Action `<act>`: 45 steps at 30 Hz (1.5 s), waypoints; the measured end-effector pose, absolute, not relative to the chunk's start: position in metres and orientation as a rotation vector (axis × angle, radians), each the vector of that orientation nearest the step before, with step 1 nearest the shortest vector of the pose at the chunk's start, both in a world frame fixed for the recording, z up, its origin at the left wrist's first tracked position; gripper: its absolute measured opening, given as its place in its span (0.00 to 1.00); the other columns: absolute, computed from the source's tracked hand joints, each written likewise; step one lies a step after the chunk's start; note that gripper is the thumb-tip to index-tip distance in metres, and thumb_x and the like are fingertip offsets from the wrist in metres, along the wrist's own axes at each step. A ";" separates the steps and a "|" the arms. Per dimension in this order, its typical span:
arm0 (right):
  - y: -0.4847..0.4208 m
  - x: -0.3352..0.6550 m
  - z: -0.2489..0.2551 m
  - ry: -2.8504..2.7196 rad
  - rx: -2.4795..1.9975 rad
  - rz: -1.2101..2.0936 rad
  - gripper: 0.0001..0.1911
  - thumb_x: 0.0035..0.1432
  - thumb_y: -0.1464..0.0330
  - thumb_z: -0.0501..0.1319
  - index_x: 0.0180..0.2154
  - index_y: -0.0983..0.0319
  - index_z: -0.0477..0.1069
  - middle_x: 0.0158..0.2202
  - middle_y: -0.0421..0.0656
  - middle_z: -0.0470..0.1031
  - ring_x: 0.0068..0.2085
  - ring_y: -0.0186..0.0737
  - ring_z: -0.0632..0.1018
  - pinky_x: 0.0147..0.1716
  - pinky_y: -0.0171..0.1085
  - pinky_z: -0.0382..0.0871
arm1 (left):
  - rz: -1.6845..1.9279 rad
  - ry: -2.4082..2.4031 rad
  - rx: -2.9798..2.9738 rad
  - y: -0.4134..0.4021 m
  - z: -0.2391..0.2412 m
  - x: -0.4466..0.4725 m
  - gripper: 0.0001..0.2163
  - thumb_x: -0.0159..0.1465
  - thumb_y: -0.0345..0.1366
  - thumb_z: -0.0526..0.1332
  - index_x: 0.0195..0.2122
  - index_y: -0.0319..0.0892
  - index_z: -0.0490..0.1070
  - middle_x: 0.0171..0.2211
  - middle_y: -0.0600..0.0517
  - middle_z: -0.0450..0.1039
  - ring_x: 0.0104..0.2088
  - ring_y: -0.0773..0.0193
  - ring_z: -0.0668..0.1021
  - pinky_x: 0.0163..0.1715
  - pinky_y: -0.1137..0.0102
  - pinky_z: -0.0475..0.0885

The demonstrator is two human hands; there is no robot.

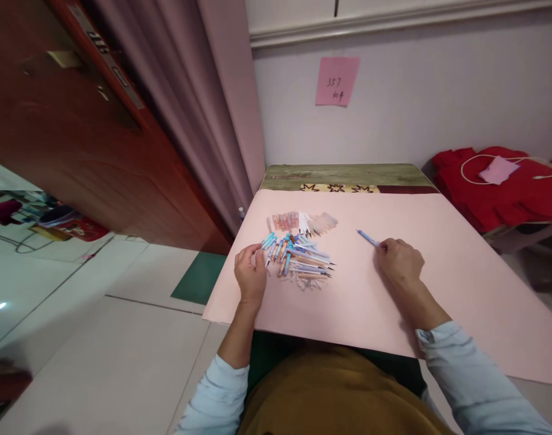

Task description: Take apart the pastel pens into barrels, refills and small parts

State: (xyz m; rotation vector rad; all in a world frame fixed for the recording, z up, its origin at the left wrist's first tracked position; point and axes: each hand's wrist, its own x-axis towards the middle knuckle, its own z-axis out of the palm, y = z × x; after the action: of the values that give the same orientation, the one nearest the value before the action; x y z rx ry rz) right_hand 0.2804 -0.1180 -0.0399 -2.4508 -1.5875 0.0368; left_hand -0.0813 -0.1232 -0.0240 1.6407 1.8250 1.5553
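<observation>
My right hand is over the right part of the pink-covered table, its fingers closed on one end of a slim blue pen. The pen's other end points away to the left. My left hand is at the left edge of a pile of pen parts, its thumb and fingers curled together. What they pinch, if anything, is hidden. The pile has blue and tan barrels, dark-tipped refills and short light-blue pieces. Small white pieces lie at its near side.
Behind the pile lie a row of pinkish pen pieces and a fan of pale, clear tubes. Red cloth with a cable is heaped at the right. A curtain and brown door stand at the left.
</observation>
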 end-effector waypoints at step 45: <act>-0.181 0.144 -0.016 -0.799 -1.190 1.718 0.21 0.42 0.55 0.73 0.31 0.63 0.75 0.25 0.40 0.75 0.22 0.30 0.70 0.23 0.31 0.61 | 1.340 0.989 0.885 -0.149 -0.005 0.015 0.38 0.57 0.39 0.66 0.67 0.46 0.51 0.31 0.50 0.76 0.23 0.66 0.76 0.21 0.73 0.71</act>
State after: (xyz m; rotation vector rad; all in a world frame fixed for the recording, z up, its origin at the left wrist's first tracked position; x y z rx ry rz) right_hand 0.1443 -0.1812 -0.0161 -1.1905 -0.7987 1.7180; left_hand 0.0148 -0.1491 -0.0051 0.8853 0.9891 1.3400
